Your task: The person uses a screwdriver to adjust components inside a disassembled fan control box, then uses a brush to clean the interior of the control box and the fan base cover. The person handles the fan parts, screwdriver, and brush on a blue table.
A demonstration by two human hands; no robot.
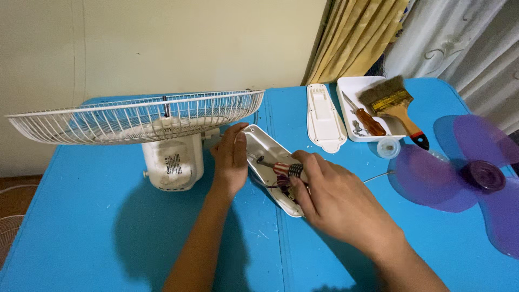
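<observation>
So I've got the open white fan housing (pixel 268 157) lying in the middle of the blue counter (pixel 81 216), just right of the motor body (pixel 172 165) and the wire guard (pixel 135 116). My left hand (pixel 231 159) is wrapped over the far-left rim of the shell, steadying it. My right hand (pixel 330 194) has its fingertips pinched on the wiring bundle (pixel 284 172) inside, the red and dark bits with a little coil-looking part.

Feel-wise I'd guess the shell is thin, light plastic, stiff enough but it'll skate on the counter unless I pin it by the rim. The wires are the touchy part: soft, thin, probably easy to yank off their joints, so I'd take them near the body of the part, not mid-lead.

Far side: the matching cover (pixel 324 116), a white tray (pixel 351 86) with a screwdriver (pixel 367 120) and a paintbrush (pixel 397 105). Purple fan blade (pixel 470 178) off to the right.
</observation>
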